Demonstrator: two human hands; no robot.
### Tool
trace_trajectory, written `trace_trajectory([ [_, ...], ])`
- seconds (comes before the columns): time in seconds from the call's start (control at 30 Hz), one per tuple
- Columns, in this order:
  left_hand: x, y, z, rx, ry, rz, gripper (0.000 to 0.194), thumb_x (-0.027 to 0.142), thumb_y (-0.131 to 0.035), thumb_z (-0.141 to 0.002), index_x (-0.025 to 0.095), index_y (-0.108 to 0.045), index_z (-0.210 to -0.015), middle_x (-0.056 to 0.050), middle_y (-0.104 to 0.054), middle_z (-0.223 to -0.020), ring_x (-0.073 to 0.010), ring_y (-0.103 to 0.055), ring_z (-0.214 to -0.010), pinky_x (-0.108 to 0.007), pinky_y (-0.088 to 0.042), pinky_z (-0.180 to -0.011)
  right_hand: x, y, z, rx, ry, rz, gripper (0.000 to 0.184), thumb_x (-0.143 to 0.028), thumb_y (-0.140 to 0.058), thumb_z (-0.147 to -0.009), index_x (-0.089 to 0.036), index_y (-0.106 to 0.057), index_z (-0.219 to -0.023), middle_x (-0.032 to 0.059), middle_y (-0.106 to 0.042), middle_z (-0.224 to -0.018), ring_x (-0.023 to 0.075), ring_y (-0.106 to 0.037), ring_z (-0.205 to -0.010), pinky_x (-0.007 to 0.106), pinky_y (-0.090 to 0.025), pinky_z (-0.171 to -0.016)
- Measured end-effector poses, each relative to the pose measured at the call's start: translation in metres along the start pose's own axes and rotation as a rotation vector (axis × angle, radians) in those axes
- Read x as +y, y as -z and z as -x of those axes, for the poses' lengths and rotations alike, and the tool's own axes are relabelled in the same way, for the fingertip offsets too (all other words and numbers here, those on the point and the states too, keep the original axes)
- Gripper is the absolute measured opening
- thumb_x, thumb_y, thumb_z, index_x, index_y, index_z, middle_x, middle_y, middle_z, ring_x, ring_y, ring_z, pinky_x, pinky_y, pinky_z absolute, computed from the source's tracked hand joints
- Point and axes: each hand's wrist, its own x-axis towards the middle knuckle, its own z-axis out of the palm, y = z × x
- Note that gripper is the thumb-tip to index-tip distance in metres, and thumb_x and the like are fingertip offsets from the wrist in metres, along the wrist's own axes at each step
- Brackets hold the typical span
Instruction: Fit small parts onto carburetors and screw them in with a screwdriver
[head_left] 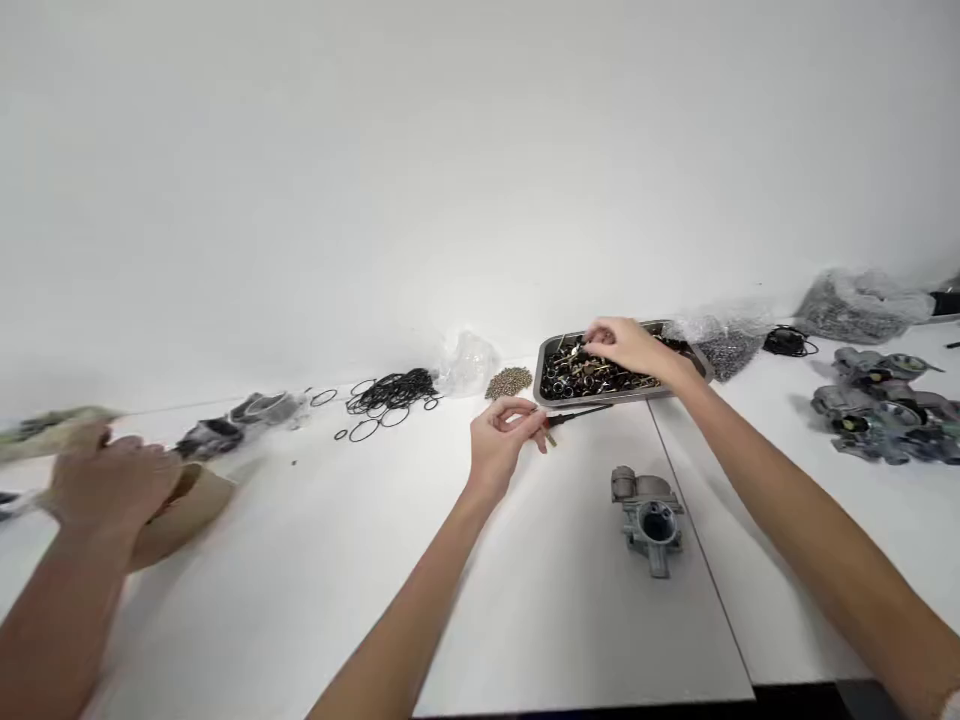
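small loose parts (pixel 592 380), dark and brass-toned, fill a shallow metal tray (pixel 637 394) at the back of the white counter (pixel 555 600), as the head view shows. the right hand (pixel 619 342) hangs over the tray with its fingers curled down among the parts; whether it grips one, i cannot tell. the left hand (pixel 506 435) is just outside the tray's near-left corner, thumb and fingertips pinched together on what looks like a small brass-coloured piece (pixel 550 438). a slim dark tool (pixel 579 414) lies along the tray's front edge, reaching to the left fingertips; contact is unclear.

nearer the person, a grey carburetor body (pixel 652 522) sits on the counter, apart from both hands. a heap of tiny brass pieces (pixel 509 382) is just left of the tray. another person's hand (pixel 112 480) is blurred at far left.

the step in hand seems to be sorting a part out of the tray; the next move calls for a precise fingertip pinch, freeing one piece without dragging its neighbours.
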Motion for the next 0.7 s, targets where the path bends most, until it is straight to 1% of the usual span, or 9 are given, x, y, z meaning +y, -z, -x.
trace_trajectory([
  [0.1, -0.002, 0.0, -0.003, -0.013, 0.047, 0.053, 0.038, 0.032, -0.089, -0.058, 0.013, -0.061, -0.074, 0.0, -0.066, -0.058, -0.0141, -0.058, -0.037, -0.029, -0.05, -0.045, 0.043, 0.011, 0.003, 0.028, -0.175, 0.134, 0.019, -0.017, -0.058, -0.091, -0.013, -0.071, -0.104, 0.0128, -0.072, -0.109, 0.0196, -0.067, -0.093, 0.03, -0.052, -0.082],
  [0.13, -0.002, -0.001, -0.003, -0.016, 0.059, 0.065, 0.039, 0.033, -0.089, -0.057, 0.013, -0.061, -0.074, 0.0, -0.066, -0.059, -0.014, -0.057, -0.037, -0.029, -0.049, -0.044, 0.053, 0.014, 0.004, 0.012, -0.216, 0.166, 0.018, -0.015, -0.058, -0.09, -0.012, -0.072, -0.102, 0.0128, -0.073, -0.108, 0.0199, -0.067, -0.093, 0.03, -0.052, -0.083],
  [0.2, 0.0, -0.001, -0.003, -0.017, 0.081, 0.08, 0.041, 0.034, -0.09, -0.055, 0.013, -0.061, -0.074, 0.001, -0.065, -0.059, -0.0139, -0.057, -0.036, -0.029, -0.049, -0.042, 0.065, 0.018, 0.006, -0.064, -0.267, 0.208, 0.016, -0.014, -0.059, -0.089, -0.013, -0.074, -0.094, 0.0115, -0.074, -0.105, 0.0203, -0.068, -0.093, 0.03, -0.052, -0.085],
  [0.27, 0.002, -0.001, -0.002, -0.017, 0.091, 0.083, 0.042, 0.035, -0.091, -0.053, 0.013, -0.061, -0.073, 0.001, -0.064, -0.059, -0.0138, -0.056, -0.036, -0.029, -0.049, -0.042, 0.068, 0.02, 0.007, -0.112, -0.283, 0.233, 0.016, -0.014, -0.06, -0.089, -0.014, -0.076, -0.09, 0.0104, -0.075, -0.104, 0.0209, -0.069, -0.093, 0.031, -0.052, -0.089],
  [0.3, 0.003, -0.002, -0.002, -0.016, 0.094, 0.082, 0.043, 0.035, -0.092, -0.053, 0.013, -0.061, -0.073, 0.001, -0.064, -0.059, -0.0137, -0.057, -0.036, -0.029, -0.049, -0.042, 0.069, 0.02, 0.007, -0.114, -0.285, 0.245, 0.017, -0.014, -0.06, -0.089, -0.015, -0.077, -0.091, 0.0103, -0.075, -0.105, 0.0214, -0.069, -0.095, 0.031, -0.051, -0.09],
  [0.4, 0.005, -0.002, -0.002, -0.018, 0.107, 0.082, 0.043, 0.035, -0.092, -0.052, 0.013, -0.061, -0.072, 0.002, -0.063, -0.059, -0.0128, -0.056, -0.037, -0.028, -0.049, -0.042, 0.07, 0.018, 0.007, -0.107, -0.289, 0.288, 0.023, -0.013, -0.057, -0.09, -0.014, -0.076, -0.104, 0.0116, -0.072, -0.117, 0.0237, -0.067, -0.106, 0.032, -0.05, -0.095],
  [0.47, 0.005, -0.002, -0.001, -0.025, 0.11, 0.083, 0.044, 0.036, -0.092, -0.052, 0.013, -0.061, -0.072, 0.002, -0.063, -0.059, -0.0126, -0.056, -0.036, -0.028, -0.049, -0.041, 0.073, 0.013, 0.005, -0.109, -0.282, 0.316, 0.025, -0.013, -0.057, -0.091, -0.013, -0.075, -0.109, 0.013, -0.071, -0.12, 0.0249, -0.065, -0.112, 0.033, -0.049, -0.097],
  [0.57, 0.005, -0.003, 0.0, -0.037, 0.114, 0.085, 0.044, 0.036, -0.092, -0.052, 0.013, -0.061, -0.072, 0.002, -0.063, -0.059, -0.0137, -0.057, -0.037, -0.028, -0.049, -0.041, 0.079, 0.004, 0.002, -0.111, -0.262, 0.356, 0.021, -0.011, -0.058, -0.09, -0.012, -0.076, -0.1, 0.0149, -0.073, -0.112, 0.0261, -0.066, -0.11, 0.033, -0.048, -0.098],
  [0.7, 0.005, -0.003, 0.0, -0.038, 0.108, 0.092, 0.043, 0.036, -0.092, -0.054, 0.013, -0.061, -0.072, 0.002, -0.063, -0.06, -0.0129, -0.057, -0.037, -0.028, -0.05, -0.042, 0.082, -0.002, 0.001, -0.079, -0.258, 0.373, 0.019, -0.012, -0.058, -0.09, -0.011, -0.076, -0.094, 0.0158, -0.074, -0.102, 0.0258, -0.068, -0.099, 0.033, -0.049, -0.09],
])
